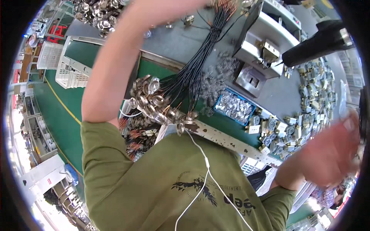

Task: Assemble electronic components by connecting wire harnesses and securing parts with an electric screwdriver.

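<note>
My left forearm (142, 23) reaches up across the view, and the hand itself lies beyond the upper edge. Beside that arm, a tied bundle of black wires (196, 61) lies on the bench, with round metal caps (154, 100) at its near end and bare copper ends (225, 7) at the far end. My right hand (333, 154) is raised at the right, smeared by motion, so its fingers and anything in them cannot be made out. Nearest to it are many small white and grey blocks with metal parts (314, 96).
A metal fixture (266, 46) stands at the back right, beside a black cylindrical tool (316, 46). Loose coil springs (219, 77) lie near a blue tray (252, 118) of small metal pieces. More metal caps (100, 15) are heaped at upper left. A white earphone cable (207, 163) hangs over my shirt.
</note>
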`<state>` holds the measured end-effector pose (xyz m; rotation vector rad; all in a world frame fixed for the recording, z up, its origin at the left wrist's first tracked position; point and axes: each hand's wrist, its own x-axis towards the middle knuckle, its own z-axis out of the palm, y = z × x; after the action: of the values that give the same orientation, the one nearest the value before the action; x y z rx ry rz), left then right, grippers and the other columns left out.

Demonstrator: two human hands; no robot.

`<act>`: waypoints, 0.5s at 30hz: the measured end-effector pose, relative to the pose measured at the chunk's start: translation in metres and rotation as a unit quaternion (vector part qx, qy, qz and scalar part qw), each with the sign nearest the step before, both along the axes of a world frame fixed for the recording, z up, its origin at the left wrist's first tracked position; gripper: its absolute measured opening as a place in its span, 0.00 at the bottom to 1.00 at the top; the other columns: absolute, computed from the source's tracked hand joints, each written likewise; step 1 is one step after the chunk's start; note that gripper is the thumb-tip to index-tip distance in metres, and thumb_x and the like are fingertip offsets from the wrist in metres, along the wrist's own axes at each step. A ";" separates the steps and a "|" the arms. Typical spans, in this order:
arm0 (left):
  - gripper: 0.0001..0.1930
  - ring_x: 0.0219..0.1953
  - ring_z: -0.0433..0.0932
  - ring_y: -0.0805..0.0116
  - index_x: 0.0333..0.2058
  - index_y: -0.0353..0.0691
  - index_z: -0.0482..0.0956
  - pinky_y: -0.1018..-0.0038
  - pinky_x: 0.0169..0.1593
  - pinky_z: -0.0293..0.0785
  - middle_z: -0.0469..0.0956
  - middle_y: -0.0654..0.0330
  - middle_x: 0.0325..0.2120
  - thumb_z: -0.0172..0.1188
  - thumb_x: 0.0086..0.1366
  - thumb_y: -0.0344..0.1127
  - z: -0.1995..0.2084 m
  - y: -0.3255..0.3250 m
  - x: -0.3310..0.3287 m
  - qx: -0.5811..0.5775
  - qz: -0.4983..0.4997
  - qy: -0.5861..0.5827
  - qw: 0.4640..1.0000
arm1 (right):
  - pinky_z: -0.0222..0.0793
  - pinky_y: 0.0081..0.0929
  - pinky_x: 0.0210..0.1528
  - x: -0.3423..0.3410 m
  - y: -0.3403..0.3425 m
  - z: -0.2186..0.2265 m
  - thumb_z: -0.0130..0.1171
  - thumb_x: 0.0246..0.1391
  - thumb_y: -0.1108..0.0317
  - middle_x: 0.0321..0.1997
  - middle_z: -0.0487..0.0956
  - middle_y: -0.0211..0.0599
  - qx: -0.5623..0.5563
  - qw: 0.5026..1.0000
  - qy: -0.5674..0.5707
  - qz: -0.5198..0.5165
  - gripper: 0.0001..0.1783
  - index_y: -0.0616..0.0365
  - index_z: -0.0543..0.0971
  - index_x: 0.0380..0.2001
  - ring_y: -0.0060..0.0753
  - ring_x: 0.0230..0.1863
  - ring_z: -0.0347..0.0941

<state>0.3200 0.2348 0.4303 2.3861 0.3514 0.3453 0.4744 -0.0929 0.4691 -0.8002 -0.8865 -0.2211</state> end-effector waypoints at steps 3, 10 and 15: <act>0.34 0.42 0.85 0.62 0.59 0.39 0.76 0.69 0.48 0.78 0.87 0.51 0.40 0.64 0.64 0.58 -0.024 -0.009 0.027 0.067 0.028 0.034 0.997 | 0.71 0.43 0.62 -0.007 0.052 -0.056 0.48 0.71 0.67 0.58 0.77 0.54 -0.225 0.959 -0.152 0.082 0.19 0.65 0.69 0.60 0.50 0.58 0.75; 0.16 0.34 0.85 0.74 0.50 0.32 0.78 0.77 0.39 0.82 0.85 0.56 0.38 0.62 0.67 0.35 -0.013 0.019 0.024 -0.190 0.021 0.048 0.980 | 0.70 0.34 0.60 -0.009 0.051 -0.101 0.53 0.61 0.85 0.58 0.78 0.46 -0.439 0.874 -0.186 0.096 0.19 0.63 0.76 0.55 0.37 0.54 0.77; 0.18 0.39 0.85 0.50 0.47 0.34 0.77 0.58 0.42 0.83 0.80 0.47 0.40 0.64 0.66 0.41 -0.073 0.053 0.019 0.347 0.155 0.055 0.923 | 0.73 0.37 0.57 -0.030 0.062 -0.104 0.58 0.57 0.84 0.57 0.79 0.49 -0.472 0.838 -0.235 0.140 0.21 0.61 0.78 0.54 0.50 0.56 0.78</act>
<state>0.3386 0.2874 0.3576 3.0546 0.7695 0.5529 0.4446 -0.0304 0.3650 -1.5491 -1.6071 0.3402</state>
